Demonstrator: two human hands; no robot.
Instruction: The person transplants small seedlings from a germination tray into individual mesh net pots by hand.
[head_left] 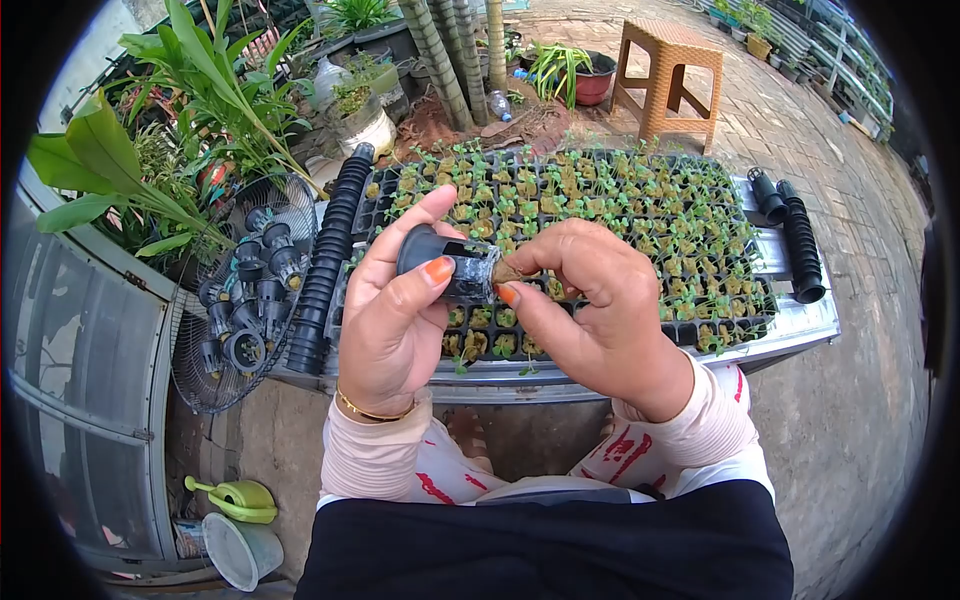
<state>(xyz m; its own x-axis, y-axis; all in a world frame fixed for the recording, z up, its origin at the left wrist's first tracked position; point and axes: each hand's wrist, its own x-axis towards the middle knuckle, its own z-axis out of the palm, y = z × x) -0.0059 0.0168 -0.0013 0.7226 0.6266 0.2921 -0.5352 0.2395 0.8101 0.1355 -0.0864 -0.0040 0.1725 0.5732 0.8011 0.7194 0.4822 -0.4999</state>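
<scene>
My left hand (392, 315) is closed around a black plastic net pot (462, 272), tipped on its side with its wide rim toward the left. White residue marks the pot's narrow end. At that end my right hand (605, 310) pinches a small brown piece (508, 271) between thumb and forefinger; its far part is hidden by the fingers and the pot. Below and behind both hands, black seedling trays (685, 335) hold many small green sprouts in brownish plugs.
A long stack of black net pots (333, 260) lies left of the trays, a shorter stack (803, 245) right. A wire basket (188, 372) holds loose net pots (270, 300). Beyond stand a woven-look stool (672, 85) and potted plants. A green watering can (245, 500) and bucket (245, 555) sit lower left.
</scene>
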